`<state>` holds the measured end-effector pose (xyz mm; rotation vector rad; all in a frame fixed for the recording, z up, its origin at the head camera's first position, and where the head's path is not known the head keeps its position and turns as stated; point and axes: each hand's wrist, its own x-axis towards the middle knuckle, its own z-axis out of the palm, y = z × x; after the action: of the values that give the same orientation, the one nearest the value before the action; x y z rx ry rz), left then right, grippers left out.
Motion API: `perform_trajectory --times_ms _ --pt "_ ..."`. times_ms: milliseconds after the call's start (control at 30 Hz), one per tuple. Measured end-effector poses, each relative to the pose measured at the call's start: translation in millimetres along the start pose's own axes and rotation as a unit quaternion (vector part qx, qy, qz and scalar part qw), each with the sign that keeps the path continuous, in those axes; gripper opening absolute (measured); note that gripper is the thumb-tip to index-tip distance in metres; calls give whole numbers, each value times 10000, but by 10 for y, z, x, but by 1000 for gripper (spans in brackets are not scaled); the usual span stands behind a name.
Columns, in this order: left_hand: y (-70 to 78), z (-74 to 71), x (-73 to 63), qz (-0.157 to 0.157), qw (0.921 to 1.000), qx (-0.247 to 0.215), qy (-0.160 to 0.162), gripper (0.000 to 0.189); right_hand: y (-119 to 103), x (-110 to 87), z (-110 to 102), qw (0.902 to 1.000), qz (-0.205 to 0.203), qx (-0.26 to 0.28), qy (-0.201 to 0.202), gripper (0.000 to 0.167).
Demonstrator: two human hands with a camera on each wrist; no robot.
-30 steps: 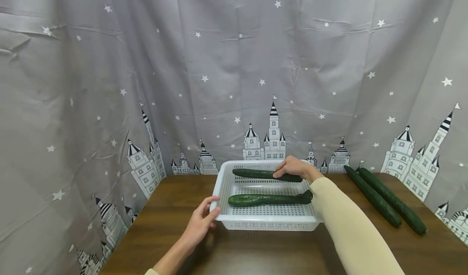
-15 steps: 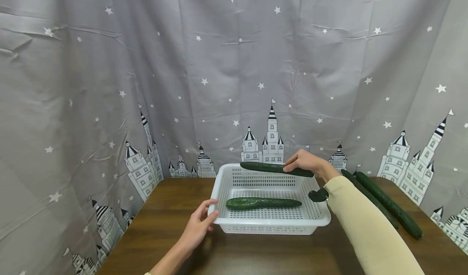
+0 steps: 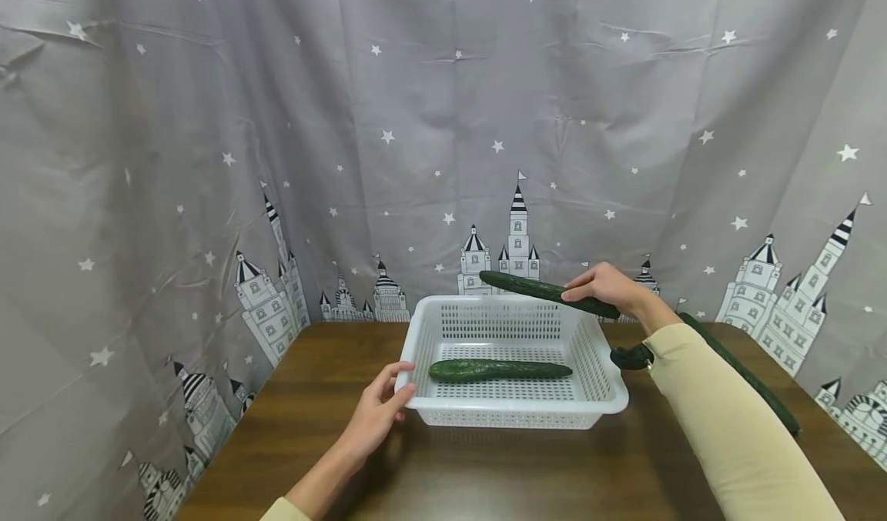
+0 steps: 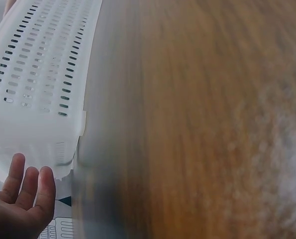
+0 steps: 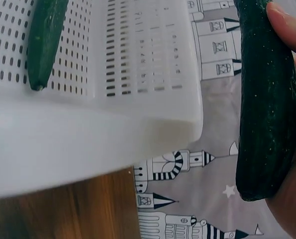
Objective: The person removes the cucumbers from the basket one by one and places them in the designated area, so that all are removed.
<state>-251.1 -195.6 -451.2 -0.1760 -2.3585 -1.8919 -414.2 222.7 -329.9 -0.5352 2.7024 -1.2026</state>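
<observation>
My right hand [image 3: 610,286] grips a long dark green cucumber [image 3: 520,283] near its right end. It hangs above the back right rim of a white perforated plastic basket [image 3: 513,406], its left end tilted slightly up. The right wrist view shows this cucumber [image 5: 267,99] close up, beyond the basket's edge, with fingers behind it. Another cucumber [image 3: 499,370] lies lengthwise on the basket floor. My left hand [image 3: 377,405] holds the basket's left rim near the front corner, thumb on top. In the left wrist view several fingers [image 4: 46,186] sit beside the basket's outer wall.
On the brown wooden table [image 3: 485,475], a further cucumber [image 3: 744,371] lies slanted at the right, partly covered by my right sleeve [image 3: 734,421]. A grey curtain [image 3: 416,121] with stars and castles hangs behind the table.
My right hand has lifted the cucumber from the basket's back side and moved it up and right over the rim. My left hand stays on the basket.
</observation>
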Motion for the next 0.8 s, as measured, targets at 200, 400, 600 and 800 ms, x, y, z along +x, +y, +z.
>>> perform_trajectory --times_ms 200,400,600,800 --pt "28 -11 1 45 10000 39 -22 35 24 -85 -86 9998 92 15 194 54" --pt "29 -17 -12 -36 10000 6 -44 36 93 -156 -181 9992 265 136 268 58" --pt "32 -16 -7 29 10000 47 -23 36 203 -206 -270 9981 402 99 448 63" --pt "42 -7 -12 41 10000 47 -43 37 311 -298 -332 9976 482 46 496 64"
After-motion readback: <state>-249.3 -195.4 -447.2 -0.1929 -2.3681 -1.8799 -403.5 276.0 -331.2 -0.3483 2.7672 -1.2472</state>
